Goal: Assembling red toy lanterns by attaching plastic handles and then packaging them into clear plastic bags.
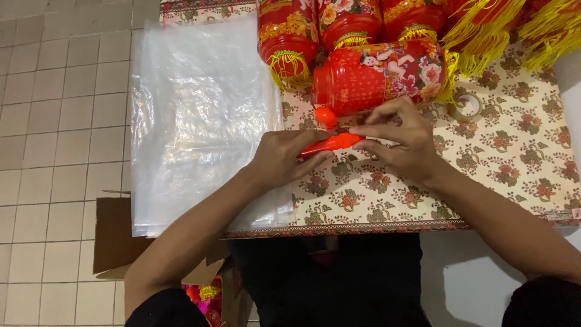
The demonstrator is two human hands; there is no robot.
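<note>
Between the left hand [284, 158] and the right hand [404, 140] is a bright orange-red stick [330, 145], plain, with no pattern. Just above the fingers lies a red lantern [381, 75] with gold ornament and pink and white flowers; its small knob [325, 117] is orange. Further above the hands, the other lanterns [321, 30] are red too, with yellow tassels [490, 27]. Under both hands the tablecloth [514, 157] is cream with red-brown flowers and a dark red border. To the left of the left hand the plastic bags [193, 115] are clear, whitish. The floor tiles [54, 121] beyond them are pale cream.
</note>
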